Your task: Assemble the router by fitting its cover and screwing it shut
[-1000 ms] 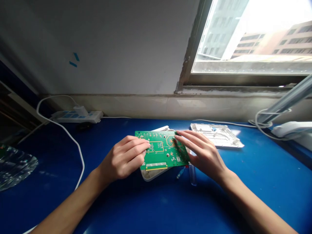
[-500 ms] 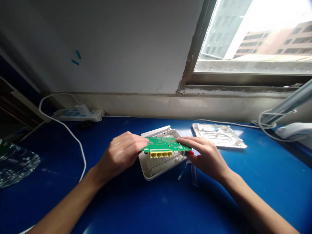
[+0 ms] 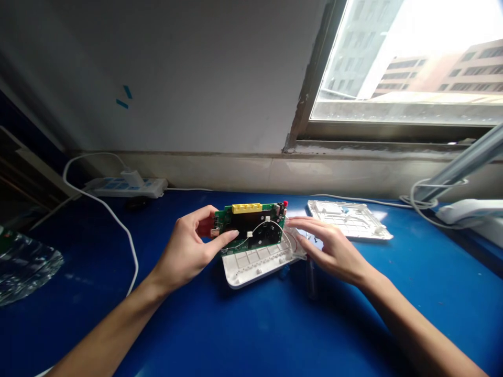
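Observation:
My left hand (image 3: 196, 238) grips the left end of a circuit board (image 3: 259, 233), thumb across its dark face. The board stands tilted up, with a row of yellow ports (image 3: 247, 208) along its top edge and a red part at its upper right corner. A thin white wire (image 3: 270, 222) runs over its face and down to the right. Under the board lies a white plastic housing (image 3: 251, 267), partly hidden. My right hand (image 3: 328, 246) is beside the board's right end, fingers apart, near the wire; whether a fingertip touches it I cannot tell.
A white ribbed cover (image 3: 351, 220) lies at the back right, with small screws near my right fingers. A clear-handled tool (image 3: 312, 280) rests below my right hand. At the left are a power strip (image 3: 153, 187), a white cable (image 3: 118, 220) and a plastic bottle (image 3: 29, 264).
The board has flipped from its green side to its dark side, and its yellow ports moved from the near edge to the top. My right hand has let go of it.

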Motion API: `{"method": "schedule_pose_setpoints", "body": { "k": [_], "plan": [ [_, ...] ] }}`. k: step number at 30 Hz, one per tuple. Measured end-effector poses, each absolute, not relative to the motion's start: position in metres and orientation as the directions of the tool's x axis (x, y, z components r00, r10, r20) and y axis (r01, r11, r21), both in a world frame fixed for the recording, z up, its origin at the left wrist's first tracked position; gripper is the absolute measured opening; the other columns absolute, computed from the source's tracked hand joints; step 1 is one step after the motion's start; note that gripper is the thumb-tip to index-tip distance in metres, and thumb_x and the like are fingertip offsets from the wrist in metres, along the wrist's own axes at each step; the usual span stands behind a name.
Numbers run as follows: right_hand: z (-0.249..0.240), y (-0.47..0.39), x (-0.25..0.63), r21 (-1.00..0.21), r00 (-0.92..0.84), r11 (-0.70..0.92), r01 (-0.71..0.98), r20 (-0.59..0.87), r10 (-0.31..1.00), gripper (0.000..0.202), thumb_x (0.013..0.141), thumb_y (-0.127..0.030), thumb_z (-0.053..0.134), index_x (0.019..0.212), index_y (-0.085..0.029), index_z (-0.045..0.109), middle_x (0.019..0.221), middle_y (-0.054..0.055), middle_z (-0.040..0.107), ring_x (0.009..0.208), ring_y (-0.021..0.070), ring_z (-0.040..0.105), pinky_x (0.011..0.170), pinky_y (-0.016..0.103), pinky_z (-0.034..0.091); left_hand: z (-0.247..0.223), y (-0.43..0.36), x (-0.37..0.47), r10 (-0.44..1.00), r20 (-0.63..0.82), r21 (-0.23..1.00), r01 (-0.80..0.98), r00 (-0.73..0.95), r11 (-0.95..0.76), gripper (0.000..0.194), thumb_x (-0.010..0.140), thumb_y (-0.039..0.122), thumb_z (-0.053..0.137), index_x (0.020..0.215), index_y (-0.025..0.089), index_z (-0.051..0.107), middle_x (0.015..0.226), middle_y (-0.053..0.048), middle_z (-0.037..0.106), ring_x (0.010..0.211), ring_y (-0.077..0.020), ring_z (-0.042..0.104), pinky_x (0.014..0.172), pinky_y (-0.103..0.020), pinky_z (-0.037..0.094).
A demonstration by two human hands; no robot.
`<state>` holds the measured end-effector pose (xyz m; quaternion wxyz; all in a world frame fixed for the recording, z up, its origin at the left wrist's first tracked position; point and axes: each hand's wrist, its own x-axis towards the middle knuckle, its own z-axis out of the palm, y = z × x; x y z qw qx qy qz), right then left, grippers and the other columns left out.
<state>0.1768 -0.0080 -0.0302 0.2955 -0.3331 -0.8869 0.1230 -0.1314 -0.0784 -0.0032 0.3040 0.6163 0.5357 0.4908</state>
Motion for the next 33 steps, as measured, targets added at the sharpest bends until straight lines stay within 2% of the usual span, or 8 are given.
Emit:
{"method": "schedule_pose_setpoints", "body": {
  "k": [3, 7, 11, 16, 20, 25, 29, 33],
  "plan": [
    [-0.029, -0.008, 0.176, -0.347, -0.651, 0.781, 0.519, 0.432, 0.625, 0.025, 0.099, -0.023, 0.057, 0.113, -0.021, 0.077, 0.124, 0.012, 0.079, 0.106, 0.0293, 0.079, 0.088, 0.045, 0.066, -0.005, -0.075, -0.131, 0.993, 0.113, 0.983, 0.149, -0.047, -0.104, 0.032, 0.073, 0.035, 0.094, 0.09, 0.019, 0.072, 0.086, -0.003, 0.081, 0.08, -0.0233, 0.078, 0.072, -0.03, 0.064],
    [-0.023, -0.013, 0.175, -0.299, -0.687, 0.808, 0.507, 0.426, 0.589, 0.022, 0.098, -0.023, 0.059, 0.091, -0.022, 0.08, 0.115, 0.011, 0.081, 0.096, 0.0286, 0.081, 0.08, 0.041, 0.067, -0.011, -0.071, -0.136, 0.999, -0.012, 1.0, 0.022, -0.041, 0.012, 0.041, 0.073, 0.038, 0.094, 0.103, 0.016, 0.076, 0.101, -0.008, 0.083, 0.092, -0.0278, 0.08, 0.084, -0.037, 0.067],
    [-0.015, -0.018, 0.173, -0.319, -0.725, 0.823, 0.47, 0.392, 0.566, 0.02, 0.097, -0.022, 0.06, 0.1, -0.023, 0.081, 0.107, 0.009, 0.083, 0.093, 0.0265, 0.08, 0.082, 0.04, 0.065, -0.011, -0.071, -0.14, 0.998, -0.063, 0.996, -0.064, -0.017, 0.062, 0.045, 0.074, 0.036, 0.094, 0.11, 0.014, 0.078, 0.104, -0.01, 0.083, 0.093, -0.0277, 0.081, 0.087, -0.037, 0.066],
    [-0.009, -0.022, 0.172, -0.367, -0.751, 0.816, 0.447, 0.342, 0.565, 0.019, 0.1, -0.027, 0.061, 0.098, -0.024, 0.08, 0.097, 0.007, 0.082, 0.084, 0.0232, 0.078, 0.08, 0.036, 0.063, -0.007, -0.069, -0.142, 0.984, -0.173, 0.969, -0.171, 0.038, 0.177, 0.045, 0.072, 0.027, 0.096, 0.112, 0.013, 0.079, 0.102, -0.011, 0.084, 0.086, -0.0253, 0.082, 0.083, -0.032, 0.066],
    [-0.01, -0.023, 0.171, -0.397, -0.722, 0.797, 0.455, 0.359, 0.591, 0.016, 0.098, -0.035, 0.066, 0.098, -0.024, 0.078, 0.091, 0.007, 0.081, 0.076, 0.022, 0.076, 0.074, 0.033, 0.061, -0.008, -0.067, -0.144, 0.968, -0.241, 0.948, -0.196, 0.069, 0.25, 0.04, 0.078, 0.028, 0.092, 0.113, 0.012, 0.08, 0.101, -0.011, 0.084, 0.082, -0.0231, 0.082, 0.077, -0.028, 0.066],
    [-0.018, -0.021, 0.171, -0.406, -0.698, 0.776, 0.482, 0.357, 0.62, 0.028, 0.093, -0.042, 0.072, 0.113, -0.022, 0.07, 0.094, 0.007, 0.079, 0.075, 0.0206, 0.074, 0.068, 0.031, 0.058, -0.008, -0.065, -0.146, 0.955, -0.28, 0.939, -0.182, 0.092, 0.293, 0.034, 0.083, 0.03, 0.089, 0.111, 0.013, 0.081, 0.1, -0.012, 0.084, 0.083, -0.0218, 0.081, 0.073, -0.025, 0.064],
    [-0.022, -0.021, 0.172, -0.428, -0.711, 0.77, 0.473, 0.331, 0.62, 0.039, 0.093, -0.043, 0.073, 0.126, -0.023, 0.066, 0.109, 0.008, 0.079, 0.078, 0.0202, 0.075, 0.073, 0.033, 0.059, -0.004, -0.066, -0.147, 0.947, -0.281, 0.936, -0.173, 0.156, 0.307, 0.038, 0.077, 0.031, 0.093, 0.108, 0.012, 0.082, 0.098, -0.012, 0.084, 0.083, -0.0237, 0.081, 0.074, -0.027, 0.064],
    [-0.02, -0.022, 0.173, -0.452, -0.723, 0.753, 0.478, 0.285, 0.63, 0.041, 0.094, -0.046, 0.072, 0.129, -0.024, 0.067, 0.108, 0.008, 0.079, 0.083, 0.022, 0.075, 0.076, 0.035, 0.06, -0.004, -0.067, -0.146, 0.928, -0.312, 0.924, -0.162, 0.204, 0.346, 0.042, 0.076, 0.034, 0.094, 0.109, 0.011, 0.081, 0.098, -0.013, 0.083, 0.083, -0.0237, 0.081, 0.075, -0.028, 0.064]
  ]
}}
